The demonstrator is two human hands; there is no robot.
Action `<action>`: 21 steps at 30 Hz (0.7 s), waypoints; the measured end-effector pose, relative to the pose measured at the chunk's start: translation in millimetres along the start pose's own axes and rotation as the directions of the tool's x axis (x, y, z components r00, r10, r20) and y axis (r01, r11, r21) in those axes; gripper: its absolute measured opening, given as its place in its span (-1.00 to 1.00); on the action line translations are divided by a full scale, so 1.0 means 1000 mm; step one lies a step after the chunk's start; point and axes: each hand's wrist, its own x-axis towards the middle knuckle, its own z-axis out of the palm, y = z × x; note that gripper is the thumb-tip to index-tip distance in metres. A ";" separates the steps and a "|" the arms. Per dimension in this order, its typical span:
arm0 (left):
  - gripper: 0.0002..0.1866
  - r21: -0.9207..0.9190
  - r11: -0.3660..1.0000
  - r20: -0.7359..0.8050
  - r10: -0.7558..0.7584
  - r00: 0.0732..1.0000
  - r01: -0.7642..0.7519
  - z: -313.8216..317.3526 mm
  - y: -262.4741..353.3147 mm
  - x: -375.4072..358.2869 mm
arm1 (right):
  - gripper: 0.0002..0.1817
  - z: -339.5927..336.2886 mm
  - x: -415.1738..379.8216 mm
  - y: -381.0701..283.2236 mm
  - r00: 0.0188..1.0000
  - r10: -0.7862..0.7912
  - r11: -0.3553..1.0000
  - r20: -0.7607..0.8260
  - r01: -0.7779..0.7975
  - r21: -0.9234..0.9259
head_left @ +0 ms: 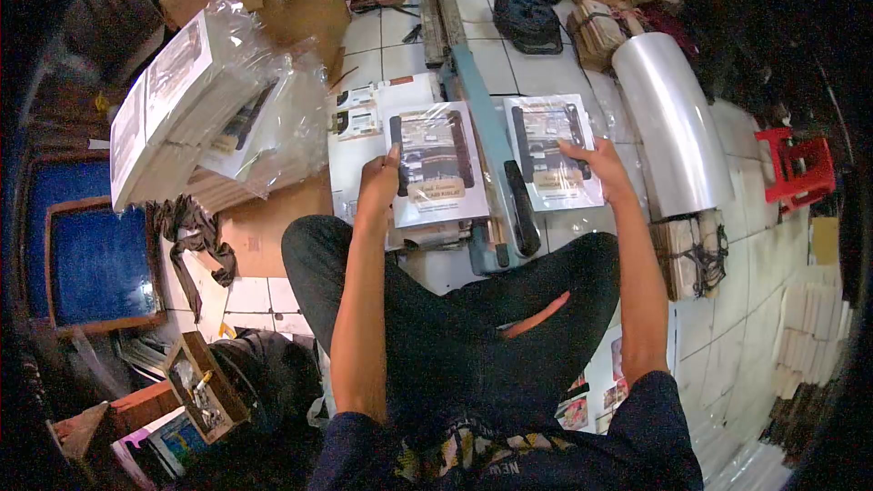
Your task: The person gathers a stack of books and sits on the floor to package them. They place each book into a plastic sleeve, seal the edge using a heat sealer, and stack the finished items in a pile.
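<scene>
My left hand (380, 180) grips the left edge of a white-covered book (431, 164), its thumb on the cover. My right hand (604, 168) holds the right edge of a similar book (551, 168), with thumb and finger over the front. Both covers have a dark photo panel and shine as if under clear film. Between the two books lies a long blue-green bar sealer (477, 105) with a black handle (521, 209), pointing away from me. Printed sheets (350, 155) lie under and beside the left book. Clear film (627, 164) spreads by my right hand.
A large roll of clear film (673, 123) lies at the right, near a red plastic stool (793, 168). Stacked books in plastic (173, 100) stand at the left by a cardboard box (291, 0). A black cap (527, 23) rests on the tiles ahead. A wooden box (205, 386) sits lower left.
</scene>
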 end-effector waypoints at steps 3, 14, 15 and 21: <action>-0.60 0.163 0.985 -0.018 0.051 0.999 -0.048 -0.003 -0.017 0.010 | -0.59 0.003 0.003 0.003 0.997 0.044 0.998 0.058 -0.046 0.041; -0.49 0.457 0.886 -0.124 0.146 0.981 -0.075 0.004 -0.018 0.002 | -0.36 0.144 -0.120 -0.067 0.822 -0.549 0.734 -0.148 0.390 -0.555; -0.47 0.371 0.926 -0.134 0.120 0.984 -0.062 0.005 -0.018 0.002 | -0.32 0.149 -0.119 -0.058 0.805 -0.590 0.591 -0.072 0.369 -0.718; -0.44 0.132 0.991 -0.126 -0.014 0.992 0.030 0.008 -0.011 -0.001 | -0.24 0.158 -0.115 0.002 0.834 -0.537 0.508 -0.123 0.204 -0.837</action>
